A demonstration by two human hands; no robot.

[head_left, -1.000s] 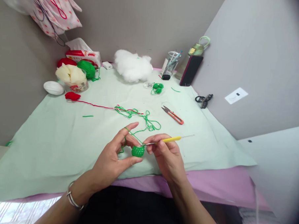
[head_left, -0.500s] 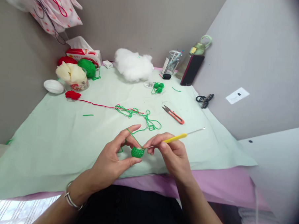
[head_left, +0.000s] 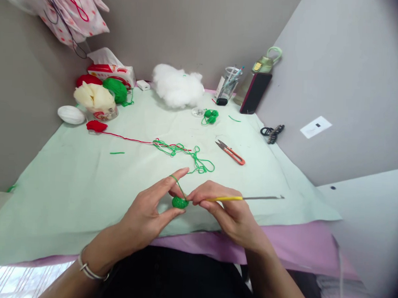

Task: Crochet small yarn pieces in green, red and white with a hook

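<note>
Between the thumb and fingers of my left hand (head_left: 150,206) is a small rounded green crochet piece (head_left: 180,203). Green yarn (head_left: 179,183) loops over my raised left index finger and runs down to the piece. My right hand (head_left: 227,207) grips a crochet hook (head_left: 228,198) by its yellow handle. One end of the hook meets the top edge of the crochet piece, its tip hidden at my right fingers. The metal other end points right. Beyond my hands lies a loose tangle of green yarn (head_left: 197,157).
Orange thread snips (head_left: 232,153) lie beyond my right hand. A red crochet piece (head_left: 96,126) trails a red strand. White stuffing (head_left: 178,87), a tub (head_left: 104,113), a green yarn ball (head_left: 116,90), a phone (head_left: 256,93) and a bottle (head_left: 248,87) stand toward the back.
The crochet hook has swung from slanting upward to nearly level, its free end now lower and farther right. My right hand has rolled with it. The green piece has shifted slightly left.
</note>
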